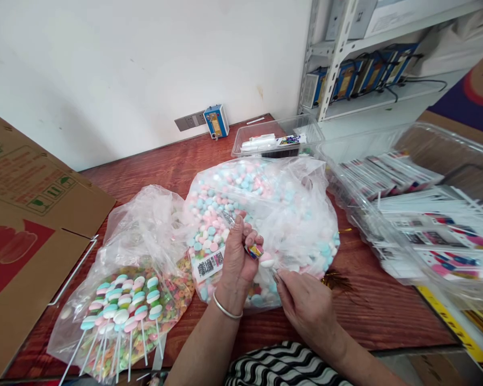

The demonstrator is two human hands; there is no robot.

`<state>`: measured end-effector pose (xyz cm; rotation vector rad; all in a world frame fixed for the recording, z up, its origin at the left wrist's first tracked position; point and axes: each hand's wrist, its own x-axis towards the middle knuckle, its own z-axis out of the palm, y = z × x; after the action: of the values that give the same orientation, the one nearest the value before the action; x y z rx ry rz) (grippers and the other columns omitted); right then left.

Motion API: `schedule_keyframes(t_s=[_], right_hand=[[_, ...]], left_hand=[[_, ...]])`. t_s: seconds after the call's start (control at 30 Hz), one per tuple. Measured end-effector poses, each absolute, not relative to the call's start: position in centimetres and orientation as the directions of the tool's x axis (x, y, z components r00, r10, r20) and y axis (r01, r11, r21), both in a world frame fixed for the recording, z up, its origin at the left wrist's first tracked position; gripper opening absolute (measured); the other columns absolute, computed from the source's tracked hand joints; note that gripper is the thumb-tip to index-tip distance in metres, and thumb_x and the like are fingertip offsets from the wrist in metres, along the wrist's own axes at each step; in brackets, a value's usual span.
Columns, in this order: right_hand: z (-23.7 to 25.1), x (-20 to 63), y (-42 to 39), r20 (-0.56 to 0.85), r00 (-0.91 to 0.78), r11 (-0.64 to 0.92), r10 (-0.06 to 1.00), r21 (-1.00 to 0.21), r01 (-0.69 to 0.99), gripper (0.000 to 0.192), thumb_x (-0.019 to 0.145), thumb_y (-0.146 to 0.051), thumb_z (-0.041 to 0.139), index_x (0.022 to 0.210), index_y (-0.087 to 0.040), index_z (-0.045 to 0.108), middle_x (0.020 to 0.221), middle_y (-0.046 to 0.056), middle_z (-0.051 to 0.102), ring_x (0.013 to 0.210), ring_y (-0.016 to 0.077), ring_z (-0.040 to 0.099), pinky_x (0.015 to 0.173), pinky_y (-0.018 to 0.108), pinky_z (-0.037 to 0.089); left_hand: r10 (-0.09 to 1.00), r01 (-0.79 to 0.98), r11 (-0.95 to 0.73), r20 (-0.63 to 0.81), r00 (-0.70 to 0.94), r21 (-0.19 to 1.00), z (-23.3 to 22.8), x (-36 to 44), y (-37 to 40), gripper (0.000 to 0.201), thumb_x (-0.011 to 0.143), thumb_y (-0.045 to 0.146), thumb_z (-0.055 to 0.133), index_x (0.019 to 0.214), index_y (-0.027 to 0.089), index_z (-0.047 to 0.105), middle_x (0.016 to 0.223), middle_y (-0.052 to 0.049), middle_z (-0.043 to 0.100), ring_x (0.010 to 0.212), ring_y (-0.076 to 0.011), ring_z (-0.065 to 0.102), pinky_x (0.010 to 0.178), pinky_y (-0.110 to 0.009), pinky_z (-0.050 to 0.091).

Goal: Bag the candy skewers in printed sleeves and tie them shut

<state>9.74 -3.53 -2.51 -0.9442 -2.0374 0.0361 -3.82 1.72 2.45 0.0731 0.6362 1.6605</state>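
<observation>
The left hand [240,254] is holding a small, brightly printed wrapper [255,251], its fingers curling round it and its thumb lying along the side; the right hand [310,306] is pinching, thumb and bent forefinger pressing together, though what is lying between them is too small to tell; a pink-and-white marshmallow [266,260] is showing in the gap between the two hands, over the large clear bag of marshmallows [287,228] that is resting on the table [386,311]; the marshmallow is probably weighing next to nothing, giving softly under any squeeze and denting easily, so a light fingertip hold on its sides is likely serving better than a firm grip; the wrapper is looking thin, glossy and rather slippery, so its edge is probably offering the surest hold; to the left, finished-looking marshmallow skewers [123,303] are lying on a bag of gummy rings [177,292]; their slim white sticks are seeming stiff and light, and are likely giving a better place for gripping than the soft, crushable tops.
</observation>
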Motion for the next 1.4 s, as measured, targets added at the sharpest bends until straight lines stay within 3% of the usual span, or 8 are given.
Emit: schedule_keyframes(t_s=[0.5,0.6,0.73,0.8,0.9,1.13,1.23,1.4], right_hand=[[-3.1,10.2,-3.3,0.649,-0.394,0.670,0.651,-0.248,0.699,0.015,0.096,-0.018,0.050,0.097,-0.012,0.064,0.066,0.005,0.065,0.058,0.0174,0.055,0.060,0.031,0.037],[-3.1,10.3,-3.6,0.584,-0.363,0.666,0.726,-0.464,0.585,0.020,0.097,-0.020,0.045,0.088,-0.016,0.062,0.063,0.003,0.060,0.058,0.0155,0.053,0.058,0.028,0.037],[-2.2,9.9,-3.9,0.075,-0.351,0.091,0.933,-0.995,0.031,0.031,0.098,-0.041,0.042,0.076,-0.021,0.051,0.054,-0.007,0.041,0.044,0.0095,0.035,0.043,0.022,0.030],[-1.6,9.6,-3.9,-0.188,-0.425,-0.310,0.885,-0.920,-0.239,0.032,0.093,-0.050,0.049,0.079,-0.021,0.049,0.050,-0.012,0.029,0.038,0.0062,0.019,0.036,0.019,0.019],[-1.3,9.2,-3.9,-0.327,-0.490,-0.546,0.809,-0.728,-0.415,0.033,0.084,-0.050,0.063,0.081,-0.019,0.052,0.047,-0.014,0.029,0.036,0.0028,0.012,0.035,0.017,0.013],[-2.6,9.3,-4.0,-0.264,-0.394,-0.401,0.881,-0.858,-0.321,0.037,0.087,-0.053,0.058,0.082,-0.017,0.059,0.048,-0.012,0.030,0.038,0.0049,0.018,0.035,0.017,0.017],[-3.0,9.7,-3.8,0.005,-0.279,0.007,0.960,-1.000,0.005,0.030,0.093,-0.044,0.050,0.091,-0.017,0.064,0.056,-0.003,0.051,0.044,0.0105,0.042,0.042,0.021,0.035],[-2.8,10.7,-3.5,0.451,-0.196,0.488,0.871,-0.745,0.455,0.021,0.093,-0.029,0.051,0.099,-0.016,0.066,0.072,0.006,0.066,0.061,0.0178,0.059,0.057,0.027,0.045]], left_hand=[[0.910,-0.864,-0.094,-0.309,-0.276,0.494,2.4,-4.1,1.8,0.020,0.081,0.023,0.072,0.096,0.017,0.062,0.062,0.008,0.047,0.050,-0.0031,0.047,0.055,-0.016,0.047],[0.917,-0.851,-0.083,-0.296,-0.269,0.518,2.6,-3.7,1.7,0.020,0.079,0.023,0.074,0.094,0.016,0.062,0.059,0.009,0.041,0.046,-0.0019,0.041,0.050,-0.016,0.044],[0.949,-0.878,-0.040,-0.256,-0.182,0.477,2.2,-2.8,1.3,0.021,0.082,0.022,0.072,0.099,0.015,0.062,0.060,0.010,0.039,0.043,-0.0004,0.038,0.046,-0.015,0.038],[0.960,-0.893,-0.018,-0.240,-0.141,0.450,1.8,-2.4,1.2,0.022,0.084,0.024,0.070,0.102,0.014,0.062,0.061,0.009,0.040,0.043,0.0000,0.038,0.046,-0.015,0.037],[0.959,-0.888,0.023,-0.260,-0.110,0.460,1.3,-1.9,0.9,0.025,0.084,0.029,0.069,0.103,0.014,0.063,0.061,0.009,0.043,0.043,-0.0005,0.038,0.049,-0.016,0.040],[0.943,-0.887,-0.024,-0.284,-0.173,0.462,2.2,-3.8,2.1,0.031,0.082,0.036,0.070,0.105,0.017,0.065,0.081,0.001,0.062,0.070,-0.0096,0.063,0.079,-0.029,0.054],[0.941,-0.870,-0.053,-0.268,-0.208,0.491,2.6,-4.2,2.8,0.023,0.081,0.025,0.072,0.101,0.018,0.065,0.070,0.005,0.054,0.055,-0.0037,0.052,0.064,-0.019,0.051],[0.920,-0.874,-0.054,-0.316,-0.232,0.483,2.7,-3.4,2.5,0.024,0.081,0.031,0.073,0.097,0.017,0.062,0.062,0.008,0.042,0.047,-0.0018,0.041,0.050,-0.015,0.044]])
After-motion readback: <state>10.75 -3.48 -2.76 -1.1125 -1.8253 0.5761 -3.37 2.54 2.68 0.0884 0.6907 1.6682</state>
